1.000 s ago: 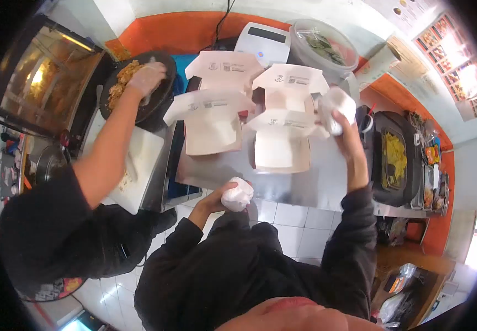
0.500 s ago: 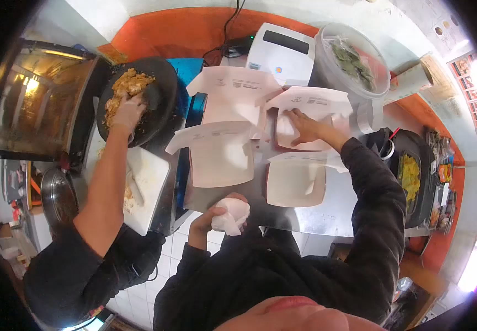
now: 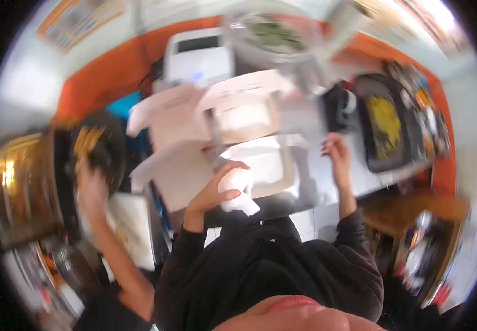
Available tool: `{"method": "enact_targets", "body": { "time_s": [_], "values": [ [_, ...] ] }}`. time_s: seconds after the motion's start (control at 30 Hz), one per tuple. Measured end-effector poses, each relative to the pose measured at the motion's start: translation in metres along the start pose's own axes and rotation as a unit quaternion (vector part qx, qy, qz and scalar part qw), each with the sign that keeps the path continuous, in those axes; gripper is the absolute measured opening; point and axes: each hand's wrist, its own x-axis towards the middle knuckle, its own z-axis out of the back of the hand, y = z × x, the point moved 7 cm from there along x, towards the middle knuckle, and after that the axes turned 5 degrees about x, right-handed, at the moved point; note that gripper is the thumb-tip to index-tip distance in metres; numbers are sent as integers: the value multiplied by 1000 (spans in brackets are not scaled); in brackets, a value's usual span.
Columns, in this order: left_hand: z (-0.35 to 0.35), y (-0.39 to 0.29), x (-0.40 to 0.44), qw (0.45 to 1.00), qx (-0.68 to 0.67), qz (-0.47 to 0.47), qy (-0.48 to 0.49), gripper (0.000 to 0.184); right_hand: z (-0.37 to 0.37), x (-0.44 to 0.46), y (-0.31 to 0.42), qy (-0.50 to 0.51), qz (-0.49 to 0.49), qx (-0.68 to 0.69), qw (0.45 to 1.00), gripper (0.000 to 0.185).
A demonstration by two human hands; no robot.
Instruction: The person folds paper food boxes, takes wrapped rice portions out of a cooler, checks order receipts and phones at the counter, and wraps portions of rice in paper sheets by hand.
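Observation:
My left hand [image 3: 212, 194] is closed around a white, crumpled bundle [image 3: 237, 182] of thin paper or plastic, with a loose tail hanging from it. It is in front of an open white cardboard box [image 3: 266, 174]. Over the metal counter to the right, my right hand [image 3: 339, 157] has its fingers drawn together. Something pinkish shows at its fingertips, too blurred to name. Behind the front box another open box [image 3: 244, 118] has its lid raised. Two more open boxes stand to the left, one at the back [image 3: 175, 121] and one in front [image 3: 175, 179].
A co-worker's hand [image 3: 92, 185] reaches to a dark round pan [image 3: 114, 146] of browned food, beside a white cutting board [image 3: 142, 220]. At the back are a white device [image 3: 200, 63] and a clear tub [image 3: 299, 47] of leaves. A black tray [image 3: 362, 110] holds yellow food.
My right hand has left the inside of the back box and moved right, over the counter. My left hand still holds the white bundle, now nearer the front box. The view has turned right.

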Motion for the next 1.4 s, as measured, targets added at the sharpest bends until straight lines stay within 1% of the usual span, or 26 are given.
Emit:
{"method": "enact_targets", "body": {
  "time_s": [0.03, 0.07, 0.1, 0.13, 0.17, 0.23, 0.3, 0.37, 0.4, 0.47, 0.5, 0.57, 0.67, 0.77, 0.87, 0.9, 0.97, 1.0, 1.07, 1.13, 1.17, 1.23, 1.27, 1.3, 1.37, 1.4],
  "values": [
    [-9, -13, 11, 993, 109, -20, -27, 59, 19, -35, -25, -73, -30, 43, 996, 25],
    [-22, -20, 20, 975, 214, -38, -49, 59, 33, -71, -45, -126, -38, 85, 988, 24],
    [-33, -19, 28, 948, 305, -62, -70, 59, 41, -105, -66, -170, -63, 90, 979, 23],
    [-41, -7, 36, 902, 423, -59, -67, 60, 45, -140, -84, -213, -66, 112, 968, 21],
    [-50, 10, 45, 841, 532, -72, -71, 61, 54, -171, -99, -249, -75, 101, 960, 20],
    [-55, 41, 62, 820, 567, -55, -47, 65, 59, -215, -106, -322, -119, 138, 929, 19],
    [-62, 43, 64, 751, 652, -87, -51, 64, 72, -241, -100, -357, -98, 128, 920, 18],
    [-66, 42, 63, 755, 654, -23, -49, 64, 93, -264, -83, -394, -38, 50, 917, 18],
    [-74, 36, 62, 744, 666, -28, -46, 65, 104, -273, -74, -401, -14, 9, 916, 18],
    [-81, 28, 55, 723, 688, -28, -56, 67, 120, -292, -67, -411, -54, -35, 910, 16],
    [-82, 36, 54, 710, 703, -24, -43, 68, 128, -297, -66, -405, -80, -56, 909, 15],
    [-74, 59, 57, 684, 729, -26, -23, 71, 134, -306, -73, -403, -55, -70, 911, 15],
    [-67, 65, 57, 701, 711, 49, -30, 78, 138, -309, -74, -367, -39, -84, 926, 16],
    [-87, 50, 51, 629, 772, 60, -67, 81, 133, -306, -89, -289, -67, -138, 945, 16],
    [-121, 35, 55, 660, 747, -49, -70, 75, 125, -306, -92, -222, -32, -153, 962, 19],
    [-148, 20, 51, 685, 722, -68, -65, 70, 125, -305, -94, -199, -23, -162, 966, 20],
    [-204, -11, 42, 732, 671, -105, -57, 61, 130, -308, -105, -152, -25, -187, 970, 20],
    [-223, -18, 37, 730, 672, -118, -33, 59, 133, -311, -107, -130, -26, -199, 971, 21],
    [-264, -26, 33, 727, 669, -155, 14, 53, 153, -323, -103, -121, -66, -222, 965, 21],
    [-299, -19, 31, 763, 628, -148, 31, 49, 181, -337, -113, -123, -82, -255, 955, 21],
    [-312, -15, 31, 780, 608, -142, 43, 48, 201, -348, -127, -153, -90, -258, 950, 22],
    [-342, 1, 34, 762, 602, -215, 103, 43, 240, -378, -161, -210, -111, -260, 936, 22],
    [-357, 6, 33, 752, 596, -249, 132, 41, 261, -402, -194, -247, -148, -251, 924, 23],
    [-378, 4, 33, 763, 572, -256, 161, 38, 281, -434, -223, -285, -186, -241, 909, 25],
    [-426, -4, 28, 779, 524, -266, 221, 34, 304, -516, -256, -367, -286, -199, 863, 29],
    [-440, 2, 30, 796, 468, -288, 252, 31, 310, -570, -295, -441, -260, -270, 815, 32]
  ]
}}
